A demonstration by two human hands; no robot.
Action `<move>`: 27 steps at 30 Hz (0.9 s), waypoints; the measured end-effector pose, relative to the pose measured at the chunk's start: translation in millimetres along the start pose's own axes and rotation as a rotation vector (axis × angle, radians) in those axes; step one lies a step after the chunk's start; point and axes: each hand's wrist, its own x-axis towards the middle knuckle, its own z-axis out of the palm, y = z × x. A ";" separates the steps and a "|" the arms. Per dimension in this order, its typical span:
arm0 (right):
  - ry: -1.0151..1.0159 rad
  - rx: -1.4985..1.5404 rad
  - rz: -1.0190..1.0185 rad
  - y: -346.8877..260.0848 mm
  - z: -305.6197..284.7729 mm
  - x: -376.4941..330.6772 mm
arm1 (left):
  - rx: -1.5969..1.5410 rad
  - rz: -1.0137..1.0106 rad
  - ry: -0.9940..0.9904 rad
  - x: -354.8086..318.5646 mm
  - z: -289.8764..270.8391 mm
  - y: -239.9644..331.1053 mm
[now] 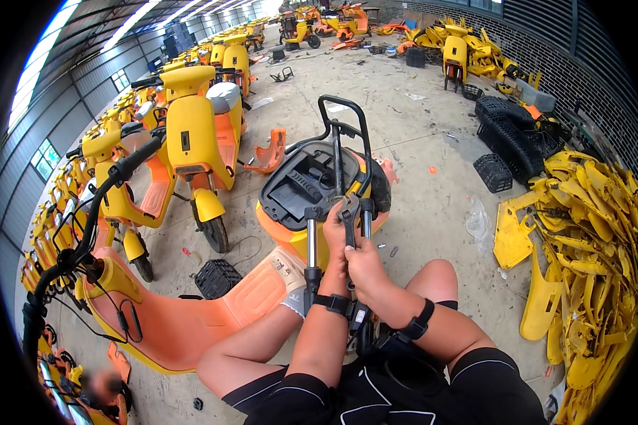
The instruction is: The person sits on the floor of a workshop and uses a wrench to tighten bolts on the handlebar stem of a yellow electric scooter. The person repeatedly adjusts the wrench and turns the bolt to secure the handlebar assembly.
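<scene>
Steel wrench (348,212) clamped in both hands (335,234) (365,265) — loosening a fitting at scooter's (290,212) twelve o'clock — needs turning.

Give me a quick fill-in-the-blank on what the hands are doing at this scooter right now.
1. Both hands work a ____ between the two metal posts of the scooter.
2. The right hand grips the tool's ____ end.
3. The left hand sits ____ the right hand.
4. The loose panels piled at the right are ____.

Missing words: wrench; lower; above; yellow
</scene>
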 end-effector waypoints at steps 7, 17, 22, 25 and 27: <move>-0.032 -0.008 0.038 -18.7 0.7 -12.8 | 0.009 0.115 -0.020 11.0 -6.6 -24.6; -0.024 -0.069 -0.035 -16.6 -3.3 -14.3 | 0.038 0.103 0.009 8.9 -3.9 -18.8; -0.025 -0.247 -0.179 -14.9 -22.3 -9.1 | 0.116 0.079 -0.030 5.6 3.9 7.9; -0.034 -0.202 -0.125 -13.0 -19.0 -8.4 | 0.088 0.090 0.007 5.0 7.8 1.6; -0.067 -0.197 -0.074 -35.0 -16.3 -14.9 | 0.059 0.073 0.029 7.3 3.5 -6.2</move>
